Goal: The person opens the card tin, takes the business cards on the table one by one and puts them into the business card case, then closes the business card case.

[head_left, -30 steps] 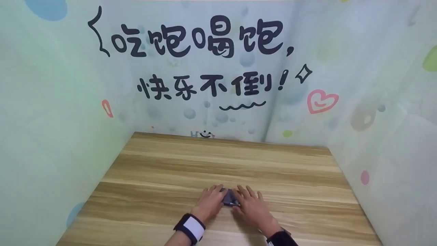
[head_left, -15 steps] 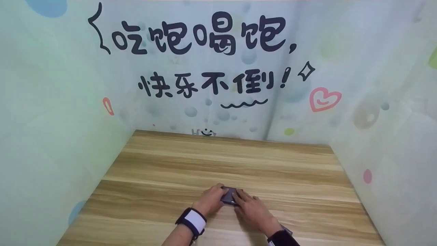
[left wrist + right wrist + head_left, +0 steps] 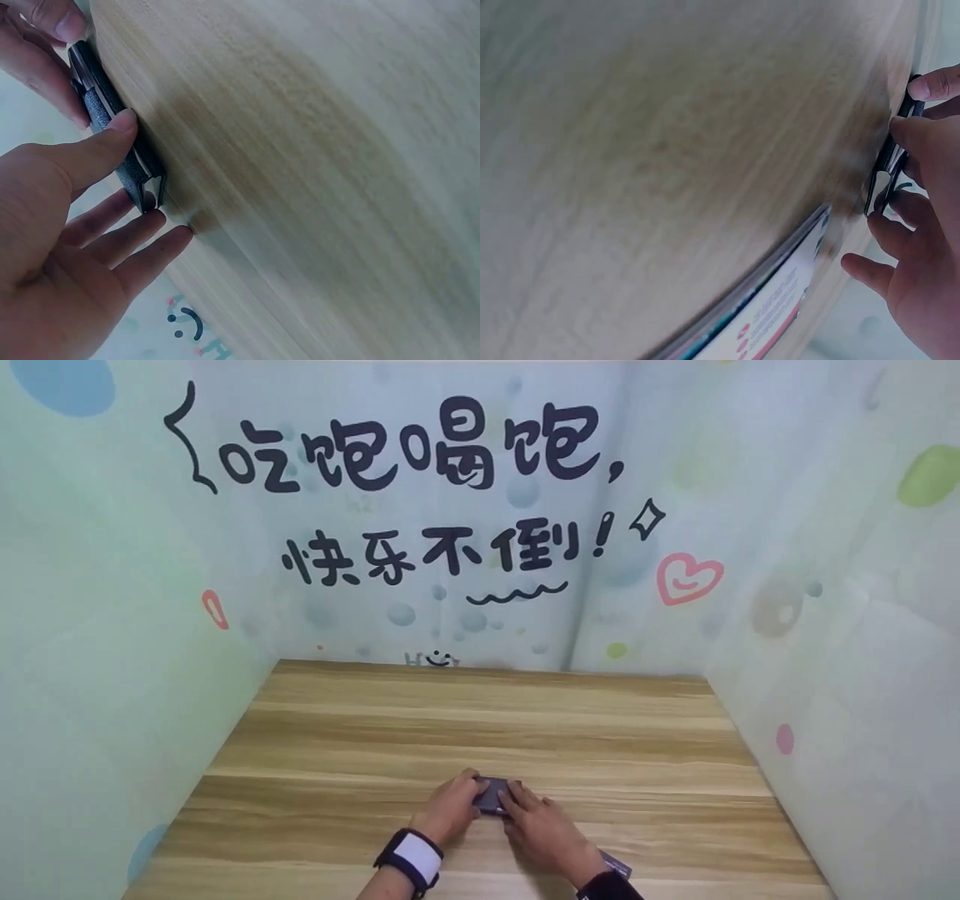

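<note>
Both my hands are on a small dark card case with thin metal edging, low over the wooden table. My left hand pinches its left end, thumb on the near face and fingertips behind. In the left wrist view the case shows a textured cover and a narrow gap at its end. My right hand grips the right end, with its thumb on the case and some fingers spread off it. What lies inside the case is hidden.
Thin printed cards lie on the table beside my right wrist, and their edge shows past it. The wooden tabletop is bounded by a printed back wall and side walls.
One second ago my fingers lay stretched over the case, and its top looked uneven. Now they grip its two ends and the top looks flat. The head view has shifted slightly.
</note>
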`<state>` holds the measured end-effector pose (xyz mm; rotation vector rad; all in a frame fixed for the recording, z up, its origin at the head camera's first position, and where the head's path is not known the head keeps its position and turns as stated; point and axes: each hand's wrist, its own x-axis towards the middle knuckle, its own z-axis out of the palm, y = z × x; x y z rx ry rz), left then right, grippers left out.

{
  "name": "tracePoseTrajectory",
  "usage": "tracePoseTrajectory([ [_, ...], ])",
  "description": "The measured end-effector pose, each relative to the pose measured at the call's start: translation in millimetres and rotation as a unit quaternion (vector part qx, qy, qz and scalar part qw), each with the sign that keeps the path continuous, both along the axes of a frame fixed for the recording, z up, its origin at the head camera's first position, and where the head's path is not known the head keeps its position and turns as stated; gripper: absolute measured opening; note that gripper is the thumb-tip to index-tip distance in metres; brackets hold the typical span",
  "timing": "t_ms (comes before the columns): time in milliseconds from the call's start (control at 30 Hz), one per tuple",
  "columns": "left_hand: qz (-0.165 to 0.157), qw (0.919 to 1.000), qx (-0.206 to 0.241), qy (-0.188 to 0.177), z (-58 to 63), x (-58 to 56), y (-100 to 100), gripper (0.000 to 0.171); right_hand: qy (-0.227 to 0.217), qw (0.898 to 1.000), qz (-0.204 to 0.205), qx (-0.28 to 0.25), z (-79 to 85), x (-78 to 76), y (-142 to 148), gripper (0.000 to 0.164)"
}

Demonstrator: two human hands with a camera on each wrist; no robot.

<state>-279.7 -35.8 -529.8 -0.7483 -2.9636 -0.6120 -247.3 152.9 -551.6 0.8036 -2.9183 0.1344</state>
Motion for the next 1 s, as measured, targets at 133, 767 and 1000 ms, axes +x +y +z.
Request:
tracePoseTrajectory([
  [133,0.014,0.9998,-0.004,-0.01,0.8,2.1,-6,0.04,-0.007,1.0,0.006,-0.006,-1.3,0.9,-7,0.05],
  [767,0.016,0.9997,0.0,-0.021,-1.4,3.7,4,0.042,0.017,1.0,0.007,-0.012,-2.7,5.9,2,0.051],
  [1000,0.006,0.9997,-0.023,-0.009,-1.7,4.8,6,0.041,0.008,1.0,-0.015,-0.016,-5.4,10.3,0,0.051],
])
